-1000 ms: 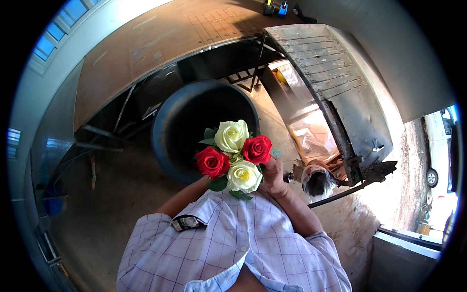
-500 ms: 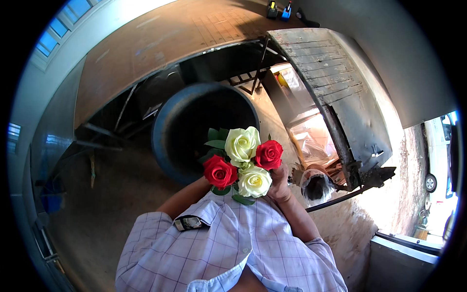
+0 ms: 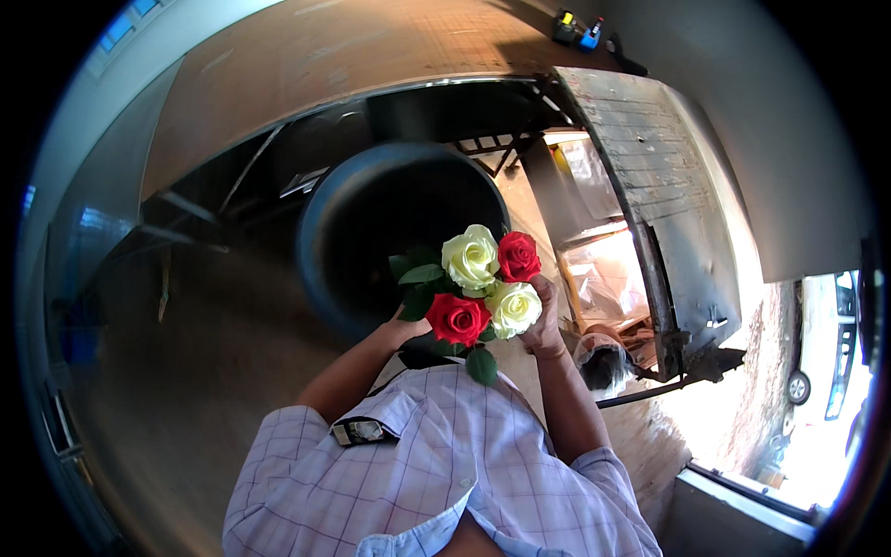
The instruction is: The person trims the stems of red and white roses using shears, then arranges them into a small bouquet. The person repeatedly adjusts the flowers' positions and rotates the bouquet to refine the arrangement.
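Two cream-white roses and two red roses are bunched close together in front of my shirt, blooms facing up. Dark green leaves stick out on the left side and below. My right hand is closed at the right edge of the bunch, beside the upper red rose and the lower white one, its fingers partly behind the blooms. From the left, my left hand reaches in under the leaves and the lower red rose, which hide its fingers. The stems are out of sight beneath the flowers.
Beyond the roses stands a large round blue tub with a dark inside. A long brown tabletop runs across the back, a tape dispenser at its far end. To the right are a worn metal-topped bench and a plastic-lined bucket.
Both hands and the roses have moved slightly up and to the right, away from my shirt. More of my left hand shows. The whole view has turned a little.
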The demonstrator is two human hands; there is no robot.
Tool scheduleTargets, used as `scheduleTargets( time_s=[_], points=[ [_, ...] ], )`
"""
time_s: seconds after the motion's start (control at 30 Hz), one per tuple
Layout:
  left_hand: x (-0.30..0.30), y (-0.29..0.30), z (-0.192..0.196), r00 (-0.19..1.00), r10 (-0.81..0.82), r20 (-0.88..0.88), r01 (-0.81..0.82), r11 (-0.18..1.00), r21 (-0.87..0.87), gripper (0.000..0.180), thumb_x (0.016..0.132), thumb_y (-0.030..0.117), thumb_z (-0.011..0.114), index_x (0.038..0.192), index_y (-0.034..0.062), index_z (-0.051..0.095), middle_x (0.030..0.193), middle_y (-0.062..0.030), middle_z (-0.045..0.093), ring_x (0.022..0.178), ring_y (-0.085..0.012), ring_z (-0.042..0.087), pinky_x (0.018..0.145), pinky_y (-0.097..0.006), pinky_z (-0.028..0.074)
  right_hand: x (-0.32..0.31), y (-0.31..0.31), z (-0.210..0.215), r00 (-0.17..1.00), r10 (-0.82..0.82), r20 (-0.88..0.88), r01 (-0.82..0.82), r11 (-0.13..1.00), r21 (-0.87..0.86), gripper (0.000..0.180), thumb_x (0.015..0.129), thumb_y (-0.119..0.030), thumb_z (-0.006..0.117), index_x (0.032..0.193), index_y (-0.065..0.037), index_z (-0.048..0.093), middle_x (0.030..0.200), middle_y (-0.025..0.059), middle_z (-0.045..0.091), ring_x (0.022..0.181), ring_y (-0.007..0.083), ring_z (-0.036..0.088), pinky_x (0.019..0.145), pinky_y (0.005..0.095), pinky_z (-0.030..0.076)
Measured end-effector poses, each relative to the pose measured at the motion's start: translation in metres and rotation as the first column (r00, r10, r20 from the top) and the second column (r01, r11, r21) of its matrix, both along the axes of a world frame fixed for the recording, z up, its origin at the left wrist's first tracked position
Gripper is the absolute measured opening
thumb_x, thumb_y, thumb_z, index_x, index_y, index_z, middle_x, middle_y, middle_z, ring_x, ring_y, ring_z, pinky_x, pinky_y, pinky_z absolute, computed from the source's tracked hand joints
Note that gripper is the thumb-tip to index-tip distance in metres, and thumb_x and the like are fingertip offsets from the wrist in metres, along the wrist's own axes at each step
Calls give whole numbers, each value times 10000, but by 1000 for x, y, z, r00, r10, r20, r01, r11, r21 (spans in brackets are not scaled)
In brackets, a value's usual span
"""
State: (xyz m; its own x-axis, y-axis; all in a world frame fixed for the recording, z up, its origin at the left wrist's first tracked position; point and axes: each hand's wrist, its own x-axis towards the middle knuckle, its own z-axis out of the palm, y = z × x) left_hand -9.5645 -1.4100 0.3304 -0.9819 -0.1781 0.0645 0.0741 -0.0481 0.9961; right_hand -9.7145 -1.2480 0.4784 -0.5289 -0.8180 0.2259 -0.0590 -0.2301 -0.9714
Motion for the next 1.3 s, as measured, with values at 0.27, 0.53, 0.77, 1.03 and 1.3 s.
scheduleTargets(
  time_s=[0.27,0.53,0.77,1.03,1.3],
  points=[
    [87,-2,-7,943,264,204,-299,941,160,423,773,142,683,1166,68,544,1089,-49,589,1034,-186,554,903,-349,444,47,-48,2,939,319,-129,-332,938,-97,398,702,12,715,1077,-18,586,1052,41,607,985,129,559,865,296,446],
    [199,63,128,536,840,83,-810,484,332,386,870,92,543,1254,54,518,1161,-87,587,1069,-157,561,916,-297,451,106,-58,47,805,528,-270,-561,826,-55,187,836,-5,618,1021,-31,631,968,86,634,894,184,600,810,274,449],
    [220,111,160,662,714,-227,-92,378,921,391,907,152,535,1273,27,478,1190,-95,576,1073,-198,566,945,-322,442,163,-38,91,581,688,-435,-766,643,-8,144,815,-17,608,956,-33,629,841,118,626,750,274,620,683,305,480],
    [269,139,122,497,862,-95,-368,308,877,394,903,148,540,1273,28,478,1195,-93,573,1073,-195,564,942,-323,444,225,-18,103,514,728,-454,-828,559,-40,184,805,-3,582,979,-40,625,883,134,635,777,284,636,707,316,487],
    [350,182,93,358,933,31,-587,199,785,397,899,144,544,1274,28,478,1200,-92,570,1073,-193,563,940,-324,446,324,-6,123,468,718,-514,-867,486,-111,255,769,-84,669,1013,-28,621,987,152,632,890,313,624,786,344,475]
  ],
)
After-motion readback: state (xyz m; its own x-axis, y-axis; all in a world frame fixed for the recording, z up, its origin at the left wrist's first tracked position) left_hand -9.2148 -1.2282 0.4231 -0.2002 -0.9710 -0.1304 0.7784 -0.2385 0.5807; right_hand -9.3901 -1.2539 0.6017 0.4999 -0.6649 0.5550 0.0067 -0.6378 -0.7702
